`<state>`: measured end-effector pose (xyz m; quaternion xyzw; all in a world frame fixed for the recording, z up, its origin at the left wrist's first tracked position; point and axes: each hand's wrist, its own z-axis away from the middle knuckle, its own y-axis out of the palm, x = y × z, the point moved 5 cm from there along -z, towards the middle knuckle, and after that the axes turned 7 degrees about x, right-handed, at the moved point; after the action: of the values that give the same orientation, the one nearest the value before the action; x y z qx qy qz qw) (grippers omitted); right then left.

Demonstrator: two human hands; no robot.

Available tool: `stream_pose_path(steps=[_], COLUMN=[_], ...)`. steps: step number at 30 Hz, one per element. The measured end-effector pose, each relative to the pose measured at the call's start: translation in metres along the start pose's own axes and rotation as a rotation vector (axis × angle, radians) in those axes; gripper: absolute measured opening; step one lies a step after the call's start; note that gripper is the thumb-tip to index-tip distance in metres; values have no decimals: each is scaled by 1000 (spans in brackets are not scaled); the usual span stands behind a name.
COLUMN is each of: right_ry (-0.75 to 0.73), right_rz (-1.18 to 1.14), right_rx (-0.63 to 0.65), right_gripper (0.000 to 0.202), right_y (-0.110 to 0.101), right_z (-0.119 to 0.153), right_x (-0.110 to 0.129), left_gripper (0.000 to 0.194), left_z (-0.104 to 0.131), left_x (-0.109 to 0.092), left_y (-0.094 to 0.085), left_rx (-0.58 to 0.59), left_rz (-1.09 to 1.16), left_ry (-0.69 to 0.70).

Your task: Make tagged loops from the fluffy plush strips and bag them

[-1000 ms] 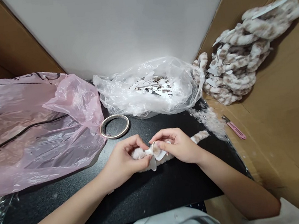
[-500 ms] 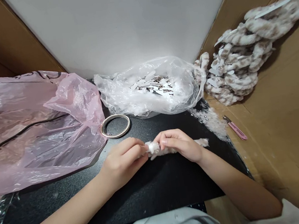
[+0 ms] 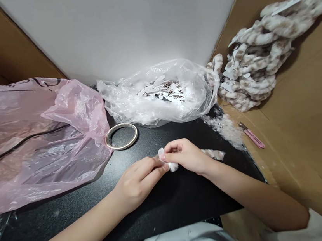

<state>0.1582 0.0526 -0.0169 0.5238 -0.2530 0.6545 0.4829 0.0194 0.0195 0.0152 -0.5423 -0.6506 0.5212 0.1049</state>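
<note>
My left hand is closed, its thumb and fingers pinching a fluffy white-and-brown strip. The strip's white tufted end shows just past my left thumb, with a narrow white band across it. Close beside it, my right hand pinches a small flat white tab upright between thumb and forefinger. The strip's middle is hidden by my right hand; its far end lies on the black tabletop. Whether the tab is fixed to the strip, I cannot tell.
Behind my hands sits a clear plastic bag with many white tabs. A tape roll lies left of it, by a pink plastic bag. At right are fluffy loops, a pink cutter and loose fluff.
My hands have turned the strip's tufted end toward me. The white tab now stands up between my right fingertips. The view has shifted slightly.
</note>
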Motion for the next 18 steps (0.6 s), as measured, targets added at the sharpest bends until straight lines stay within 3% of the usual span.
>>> stream_pose_path(steps=[7,14,18], right_ry=[-254,-272,-296], right_rz=[345,346,370], right_rx=[-125,-162,-200], right_gripper=[12,11,10], right_y=[-1,2,1], right_z=[3,5,7], right_x=[7,8,7], left_gripper=[8,14,14], left_z=[-2,-3,-2], left_x=[7,8,19], left_y=[0,-2,0], left_rx=[-163,-175,-145], left_rz=[96,179,288], left_ry=[-19,-62,-348])
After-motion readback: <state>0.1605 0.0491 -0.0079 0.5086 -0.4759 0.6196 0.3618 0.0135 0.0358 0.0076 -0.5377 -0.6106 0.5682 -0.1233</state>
